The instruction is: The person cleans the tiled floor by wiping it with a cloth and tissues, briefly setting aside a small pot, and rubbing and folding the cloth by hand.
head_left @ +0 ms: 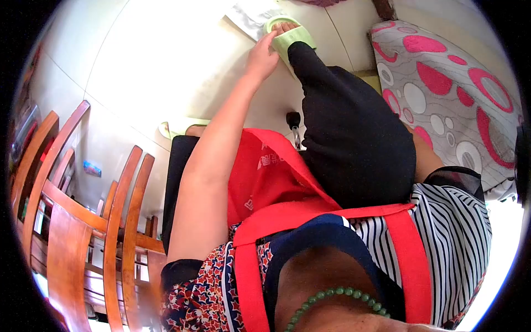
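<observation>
My left arm reaches forward, and my left hand (262,57) is at the green slipper (286,37) on my raised foot, its fingertips touching the slipper's edge near the toes. Black trousers (348,133) cover the raised leg. A red apron (265,171) lies over my lap. Another green slipper (186,126) is on my other foot, lower down on the floor. The right forearm passes behind the raised knee, and the right hand is hidden.
Wooden chairs (69,238) stand on one side. A cushion or cover (442,94) with pink and white ovals is on the other. A white cloth-like item (251,16) lies beside the raised foot on the tiled floor (160,61). A chrome caster leg (294,123) shows below.
</observation>
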`<state>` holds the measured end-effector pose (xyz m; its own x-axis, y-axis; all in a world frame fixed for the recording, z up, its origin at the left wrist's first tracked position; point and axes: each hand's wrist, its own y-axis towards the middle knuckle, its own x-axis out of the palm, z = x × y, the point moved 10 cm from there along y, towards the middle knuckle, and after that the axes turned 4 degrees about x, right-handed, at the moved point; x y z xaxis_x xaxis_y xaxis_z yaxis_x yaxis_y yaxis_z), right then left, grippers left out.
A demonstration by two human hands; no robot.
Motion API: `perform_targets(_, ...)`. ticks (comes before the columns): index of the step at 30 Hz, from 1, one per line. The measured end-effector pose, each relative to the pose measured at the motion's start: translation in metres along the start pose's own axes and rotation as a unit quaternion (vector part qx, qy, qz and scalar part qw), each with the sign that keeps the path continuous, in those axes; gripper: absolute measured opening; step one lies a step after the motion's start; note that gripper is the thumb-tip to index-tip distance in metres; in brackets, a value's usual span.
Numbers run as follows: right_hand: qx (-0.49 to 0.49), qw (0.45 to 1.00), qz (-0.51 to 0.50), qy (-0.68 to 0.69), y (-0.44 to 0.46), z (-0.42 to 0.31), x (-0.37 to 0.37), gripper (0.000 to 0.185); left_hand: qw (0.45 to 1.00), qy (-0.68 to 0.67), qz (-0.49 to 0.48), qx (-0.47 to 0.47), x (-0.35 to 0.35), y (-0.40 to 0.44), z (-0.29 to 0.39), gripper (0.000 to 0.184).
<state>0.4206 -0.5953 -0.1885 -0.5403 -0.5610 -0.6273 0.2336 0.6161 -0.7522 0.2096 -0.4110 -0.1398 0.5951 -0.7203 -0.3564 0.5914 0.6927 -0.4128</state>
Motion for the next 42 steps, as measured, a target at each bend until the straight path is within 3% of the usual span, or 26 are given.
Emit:
perform_targets(9, 0.037, 0.997, 0.012, 0.062, 0.007, -0.011, -0.019, 0.03, 0.996, 0.081, 0.029, -0.003, -0.025, -0.007, -0.034, 0.057)
perform_targets(11, 0.01, 0.99, 0.092, 0.106, 0.035, -0.024, -0.052, 0.029, 0.99, 0.13, 0.041, 0.027, -0.031, 0.0, -0.029, 0.056)
perform_targets(13, -0.088, 0.968, 0.204, 0.119, 0.062, -0.061, -0.106, 0.03, 0.978, 0.188, 0.05, 0.077, -0.037, 0.011, -0.015, 0.055)
perform_targets(16, -0.208, 0.902, 0.379, -0.014, 0.08, -0.126, -0.181, 0.04, 0.941, 0.297, 0.04, 0.156, -0.032, 0.029, 0.007, 0.049)
perform_targets(19, -0.007, 0.922, 0.381, -0.071, 0.087, -0.147, -0.212, 0.047, 0.915, 0.355, 0.055, 0.182, -0.023, 0.041, 0.002, 0.04)
perform_targets(22, 0.006, 0.946, 0.294, -0.134, 0.11, -0.139, -0.197, 0.056, 0.903, 0.409, 0.003, 0.13, -0.021, 0.046, -0.001, 0.034)
perform_targets(25, -0.02, 0.956, 0.27, -0.116, 0.141, -0.118, -0.193, 0.054, 0.913, 0.403, -0.025, 0.056, -0.026, 0.034, -0.02, 0.026)
perform_targets(26, -0.154, 0.919, 0.34, -0.126, 0.151, -0.123, -0.198, 0.038, 0.915, 0.396, -0.018, 0.074, -0.027, 0.026, -0.027, 0.02)
perform_targets(29, -0.124, 0.946, 0.294, -0.056, 0.159, -0.112, -0.217, 0.037, 0.951, 0.31, 0.003, -0.018, -0.039, -0.007, -0.049, 0.017)
perform_targets(30, -0.145, 0.935, 0.322, -0.044, 0.148, -0.121, -0.233, 0.036, 0.956, 0.293, 0.013, 0.002, -0.04, -0.013, -0.058, 0.015)
perform_targets(31, -0.105, 0.94, 0.322, -0.031, 0.147, -0.119, -0.247, 0.035, 0.961, 0.275, 0.022, 0.02, -0.038, -0.023, -0.071, 0.013)
perform_targets(33, -0.181, 0.927, 0.321, 0.073, 0.13, -0.136, -0.281, 0.031, 0.969, 0.235, 0.072, 0.039, -0.048, -0.038, -0.072, 0.009)
perform_targets(35, -0.092, 0.951, 0.274, 0.11, 0.089, -0.182, -0.313, 0.025, 0.97, 0.19, 0.145, 0.045, -0.068, -0.054, -0.061, 0.007)
perform_targets(37, -0.228, 0.893, 0.383, 0.063, 0.031, -0.249, -0.339, 0.025, 0.974, 0.139, 0.176, 0.025, -0.077, -0.059, -0.068, 0.008)
perform_targets(38, -0.324, 0.88, 0.263, 0.226, 0.05, -0.27, -0.325, 0.026, 0.974, 0.128, 0.186, 0.016, -0.078, -0.059, -0.074, 0.009)
perform_targets(39, -0.246, 0.913, 0.139, 0.293, 0.06, -0.289, -0.3, 0.023, 0.973, 0.117, 0.196, 0.008, -0.081, -0.058, -0.075, 0.01)
perform_targets(40, -0.306, 0.904, 0.23, 0.189, 0.03, -0.321, -0.305, 0.015, 0.973, 0.109, 0.205, -0.008, -0.083, -0.057, -0.078, 0.01)
perform_targets(41, -0.399, 0.861, 0.28, 0.143, 0.013, -0.348, -0.295, 0.009, 0.972, 0.101, 0.213, -0.024, -0.084, -0.056, -0.08, 0.011)
perform_targets(42, -0.348, 0.914, 0.177, 0.105, 0.066, -0.362, -0.229, 0.028, 0.97, 0.093, 0.22, -0.039, -0.084, -0.055, -0.081, 0.011)
